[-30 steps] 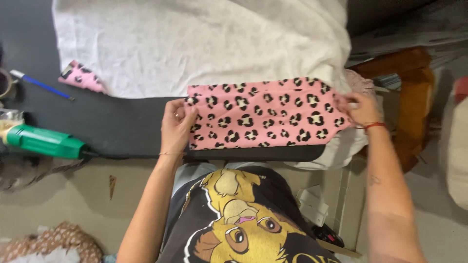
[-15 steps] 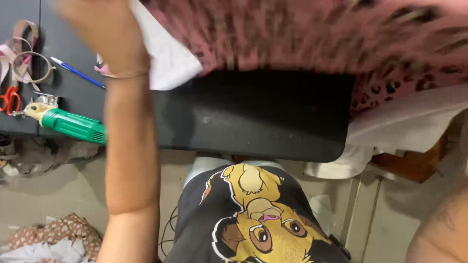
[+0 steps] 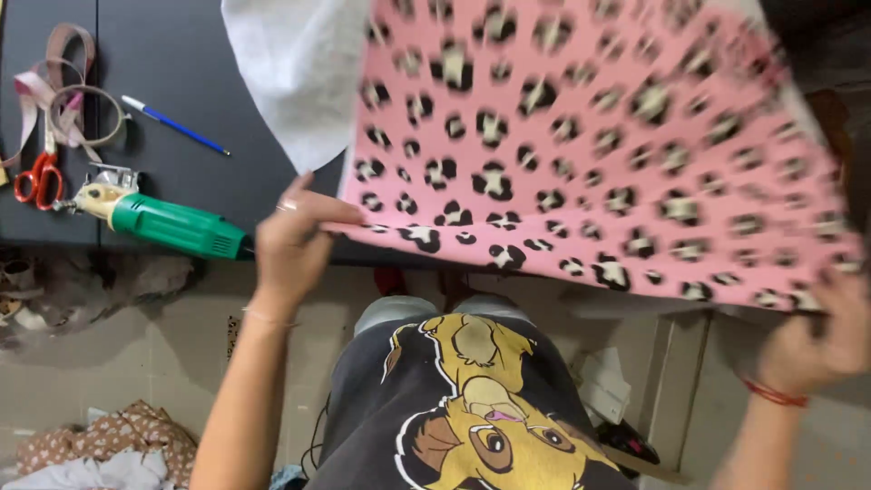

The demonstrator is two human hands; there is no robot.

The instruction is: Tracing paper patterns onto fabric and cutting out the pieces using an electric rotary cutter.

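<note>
A pink fabric with black leopard spots (image 3: 581, 145) is spread out in the air over the dark table (image 3: 181, 73), its white underside (image 3: 299, 82) showing at the upper left. My left hand (image 3: 295, 240) pinches the fabric's near left corner. My right hand (image 3: 817, 340), with a red band at the wrist, grips the near right corner. The fabric is blurred and hides most of the table behind it.
On the table's left lie a green electric cutter (image 3: 159, 222), red-handled scissors (image 3: 38, 177), a coiled measuring tape (image 3: 63, 100) and a blue pen (image 3: 177, 125). Fabric scraps (image 3: 109, 445) sit on the floor at lower left. A wooden stool (image 3: 835, 118) stands at the right.
The folded pink fabric that lay flat at the table's near edge has been lifted and opened out wide. Both hands have moved down toward me, still holding its corners.
</note>
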